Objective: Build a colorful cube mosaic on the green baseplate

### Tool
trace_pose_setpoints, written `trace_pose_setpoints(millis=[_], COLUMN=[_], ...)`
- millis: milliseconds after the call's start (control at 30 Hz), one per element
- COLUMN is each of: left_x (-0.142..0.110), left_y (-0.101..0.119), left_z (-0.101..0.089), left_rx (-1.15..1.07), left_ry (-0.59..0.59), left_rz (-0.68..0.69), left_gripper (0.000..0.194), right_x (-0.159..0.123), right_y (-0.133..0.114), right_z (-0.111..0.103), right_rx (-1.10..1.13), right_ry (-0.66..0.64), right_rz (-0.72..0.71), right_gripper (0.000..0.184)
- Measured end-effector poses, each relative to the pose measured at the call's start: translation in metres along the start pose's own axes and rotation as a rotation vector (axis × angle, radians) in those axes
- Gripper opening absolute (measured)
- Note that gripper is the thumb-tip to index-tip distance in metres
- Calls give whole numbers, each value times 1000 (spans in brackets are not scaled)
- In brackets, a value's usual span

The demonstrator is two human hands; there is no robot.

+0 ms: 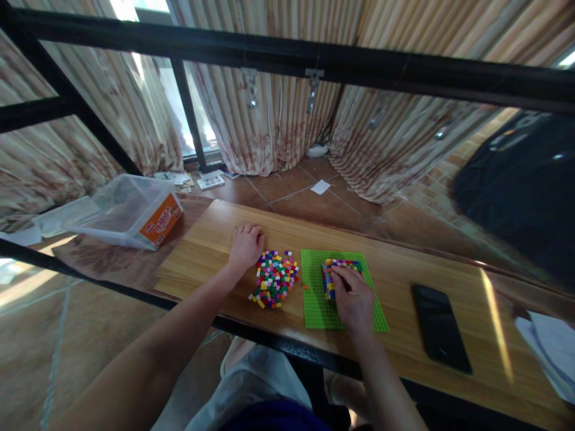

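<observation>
A green baseplate (314, 299) lies on the wooden table (395, 281). A small multicoloured brick structure (335, 270) stands on its far half. My right hand (354, 298) rests on the plate with fingers curled against the structure's near side, pressing or pinching at it. A pile of small loose coloured bricks (274, 279) lies just left of the plate. My left hand (245, 246) lies on the table at the pile's far-left edge, fingers curled downward; nothing shows in them.
A black phone (440, 328) lies flat to the right of the plate. A clear plastic box with an orange label (135, 209) sits off the table's left end. Papers (552, 353) lie at the far right. Black frame bars (314, 60) cross above.
</observation>
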State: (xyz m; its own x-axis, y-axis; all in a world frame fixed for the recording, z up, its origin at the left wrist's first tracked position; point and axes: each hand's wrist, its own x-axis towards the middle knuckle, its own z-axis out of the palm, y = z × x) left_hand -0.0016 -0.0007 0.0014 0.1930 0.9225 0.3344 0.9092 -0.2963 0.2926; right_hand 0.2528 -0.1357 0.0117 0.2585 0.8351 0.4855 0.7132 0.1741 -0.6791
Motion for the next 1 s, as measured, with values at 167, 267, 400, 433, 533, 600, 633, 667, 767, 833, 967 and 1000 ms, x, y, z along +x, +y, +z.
trace_pose_setpoints(millis=[167,267,400,433,533,600,633,667,767,833,967,1000], left_x=[0,0,0,0,0,0,0,0,0,0,0,0], left_y=[0,0,0,-1,-1,-1,-1,0,0,0,-1,-2], left_z=[-1,-1,0,0,1,0,0,0,-1,0,1,1], left_rx=[-4,-13,-15,-9,10,13,12,9,-2,-7,-5,-5], left_ry=[-3,-9,-4,0,10,12,11,10,4,1,10,13], left_rz=[-3,-6,-3,-1,6,8,8,7,5,7,9,12], left_gripper=[21,21,23,22,22,22,22,22,22,22,22,22], right_x=[-8,-17,-26,-26,-24,-22,-22,-22,-23,-24,-25,-24], right_y=[-12,-28,-46,-49,-57,-62,-63,-65,-66,-64,-60,-59], right_z=[-9,-7,7,11,16,17,17,17,19,21,24,23], right_rx=[-6,-23,-139,-197,-390,-511,-563,-608,-690,-701,-658,-629], right_ry=[70,38,-134,-165,-260,-328,-355,-375,-397,-400,-377,-362], right_rz=[18,-24,-108,-121,-144,-149,-148,-146,-142,-146,-155,-159], right_gripper=[24,22,24,24,21,18,16,15,17,18,20,20])
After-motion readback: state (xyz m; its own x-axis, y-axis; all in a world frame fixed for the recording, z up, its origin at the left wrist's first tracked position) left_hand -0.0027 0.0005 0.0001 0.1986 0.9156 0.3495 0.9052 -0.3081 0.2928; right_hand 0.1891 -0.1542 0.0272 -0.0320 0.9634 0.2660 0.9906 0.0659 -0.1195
